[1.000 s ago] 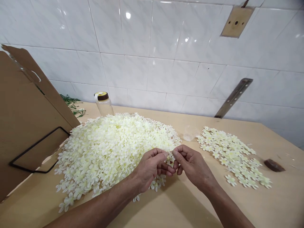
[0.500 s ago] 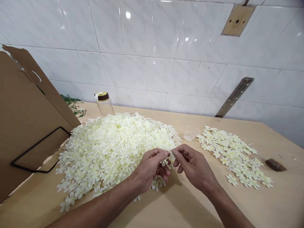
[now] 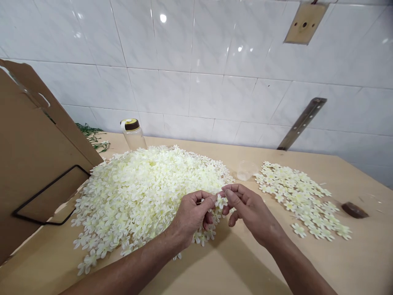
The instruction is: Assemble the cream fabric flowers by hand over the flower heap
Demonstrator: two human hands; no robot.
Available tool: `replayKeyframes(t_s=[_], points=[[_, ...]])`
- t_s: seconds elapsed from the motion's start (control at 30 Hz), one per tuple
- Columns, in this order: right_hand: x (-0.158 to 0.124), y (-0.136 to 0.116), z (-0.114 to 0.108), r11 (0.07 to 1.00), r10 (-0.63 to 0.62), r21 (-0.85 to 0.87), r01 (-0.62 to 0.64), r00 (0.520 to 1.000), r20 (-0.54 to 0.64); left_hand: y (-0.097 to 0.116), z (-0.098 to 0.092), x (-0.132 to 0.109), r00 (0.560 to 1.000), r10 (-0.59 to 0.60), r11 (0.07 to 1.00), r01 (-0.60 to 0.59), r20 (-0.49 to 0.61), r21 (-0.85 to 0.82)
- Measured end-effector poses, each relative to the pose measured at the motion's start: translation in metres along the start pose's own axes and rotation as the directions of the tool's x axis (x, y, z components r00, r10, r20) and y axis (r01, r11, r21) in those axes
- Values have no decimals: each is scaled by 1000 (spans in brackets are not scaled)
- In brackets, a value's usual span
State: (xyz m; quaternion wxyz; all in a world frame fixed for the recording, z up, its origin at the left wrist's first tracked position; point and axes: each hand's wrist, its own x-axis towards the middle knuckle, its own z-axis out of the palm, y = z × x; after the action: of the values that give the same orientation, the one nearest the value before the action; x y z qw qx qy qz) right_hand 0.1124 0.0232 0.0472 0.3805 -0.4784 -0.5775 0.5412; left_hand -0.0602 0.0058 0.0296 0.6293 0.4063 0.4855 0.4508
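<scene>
My left hand (image 3: 194,216) is closed, thumb and forefinger pinched on the edge of a small white artificial flower (image 3: 221,201) with a pale yellow centre. From the other side, my right hand (image 3: 250,213) has its thumb and forefinger drawn together at the flower's upper edge, the other fingers loosely curled. The exact contact of the right fingertips is too small to make out. Under and behind the left hand spreads a large heap of loose flowers (image 3: 144,184) of the same sort. A smaller spread of flowers (image 3: 299,194) lies flat on the right.
Behind the heap stands a clear bottle (image 3: 135,138) with a brown-yellow lid. A cardboard box (image 3: 39,155) and a black wire frame (image 3: 46,192) border the left. Green stems (image 3: 92,133), a clear plastic piece (image 3: 245,170), a brown tape roll (image 3: 354,210) and a metal strip (image 3: 302,123) sit around.
The flower between my hands now faces me, higher and further right than the one seen under my left fingers before. My fingertips have shifted slightly; the view has tilted a little.
</scene>
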Motion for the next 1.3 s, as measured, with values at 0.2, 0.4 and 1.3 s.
replayKeyframes(t_s=[0.2,0.4,1.3], points=[[2,7,-4,994,92,45,-99,985,144,-1,2,0,997,61,996,-58,-47,70],[4,11,-3,1000,26,8,-27,997,66,-2,2,0,993,92,987,-82,-70,139],[4,8,3,999,-34,-41,32,998,-51,4,3,-2,997,43,999,-42,60,-22]])
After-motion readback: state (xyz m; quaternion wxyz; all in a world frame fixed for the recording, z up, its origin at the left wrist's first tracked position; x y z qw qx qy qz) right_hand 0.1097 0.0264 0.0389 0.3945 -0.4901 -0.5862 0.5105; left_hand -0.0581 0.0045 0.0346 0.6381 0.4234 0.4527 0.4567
